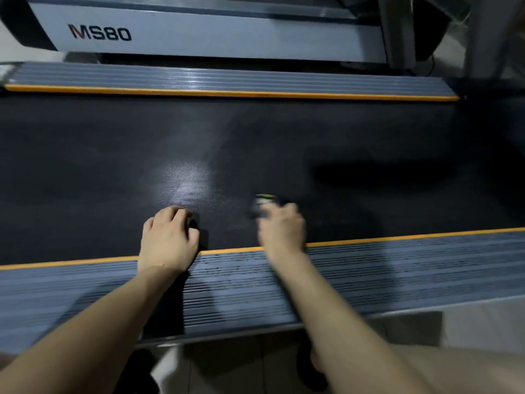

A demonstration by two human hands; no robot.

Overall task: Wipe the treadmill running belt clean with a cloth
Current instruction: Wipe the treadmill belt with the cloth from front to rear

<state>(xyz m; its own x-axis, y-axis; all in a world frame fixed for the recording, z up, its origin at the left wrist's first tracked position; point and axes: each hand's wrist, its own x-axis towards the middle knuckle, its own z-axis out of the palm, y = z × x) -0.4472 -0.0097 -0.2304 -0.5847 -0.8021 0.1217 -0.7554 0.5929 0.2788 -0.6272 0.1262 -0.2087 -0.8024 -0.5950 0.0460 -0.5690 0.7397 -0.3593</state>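
Dim room, and the black running belt (255, 143) fills most of what I'm looking at, with a bright glare patch on its textured surface just past my left hand. It runs left to right across the view between two grey ribbed side rails, each edged with an orange strip: the near rail (397, 268) under my forearms, the far rail (227, 78) on the other side of the belt.

My right hand (281, 226) is on the belt close to the near orange strip, fingers curled down over a dark cloth (262, 204) that pokes out in front of my knuckles. There's a bit of yellowish edge on it. It's all motion-blurred, so I can't tell exactly how the fingers sit on it, just that they're bunched around it and it's against the belt.

My left hand (169, 237) is a little to the left of that, wrist over the orange strip, fingers bent under and resting on the belt, holding nothing as far as I can see.

Beyond the far rail is a pale grey housing (199, 32) with "MS80" printed on it, and a grey upright post (397, 32) stands at the top right. Light floor tiles (483, 328) show below the near rail.
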